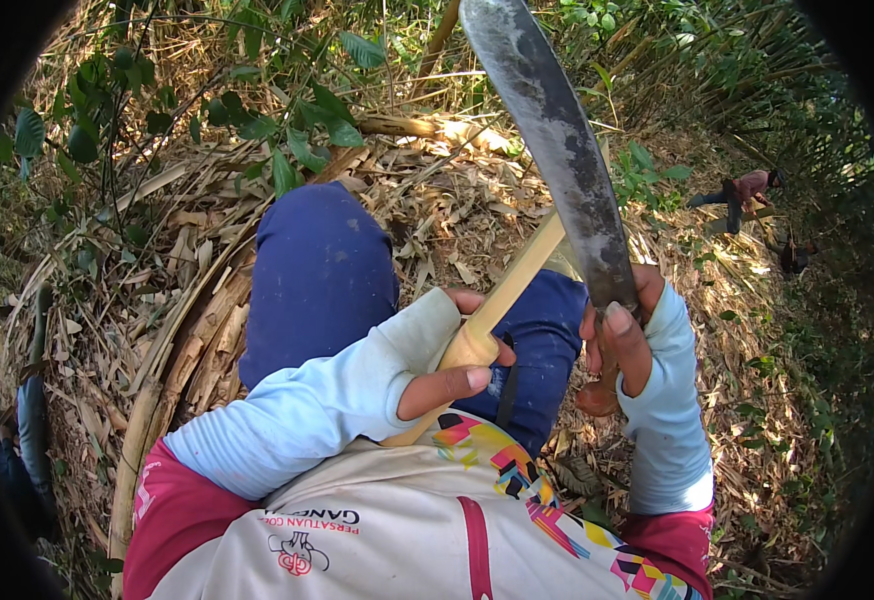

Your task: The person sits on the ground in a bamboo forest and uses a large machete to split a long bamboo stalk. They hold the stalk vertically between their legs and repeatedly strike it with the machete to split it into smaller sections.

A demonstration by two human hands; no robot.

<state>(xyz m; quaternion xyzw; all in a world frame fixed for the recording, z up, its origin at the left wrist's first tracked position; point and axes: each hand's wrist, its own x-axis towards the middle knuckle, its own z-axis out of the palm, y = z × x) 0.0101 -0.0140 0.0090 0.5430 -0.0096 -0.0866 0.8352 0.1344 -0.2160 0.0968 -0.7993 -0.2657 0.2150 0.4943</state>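
My left hand (pixel 427 360) is closed around a pale split bamboo piece (pixel 517 275) near its thicker node. The lower end of the bamboo lies against my shirt, and its upper part passes behind the blade. In my right hand (pixel 632 345) is a machete (pixel 562 130), gripped by its brown handle. Its broad, dark, stained blade points up and away from me, curving toward the left at the top. Where the blade crosses the bamboo, I cannot tell whether they touch. Light blue sleeves reach over both my hands, leaving the fingers bare.
My bent knees in blue trousers (pixel 322 265) are in front of me. Dry bamboo husks and leaves (pixel 427 210) cover the ground. Long dry stalks (pixel 192 350) lie at the left, with a leafy branch (pixel 302 140) above. Another person (pixel 747 190) is farther off at the right.
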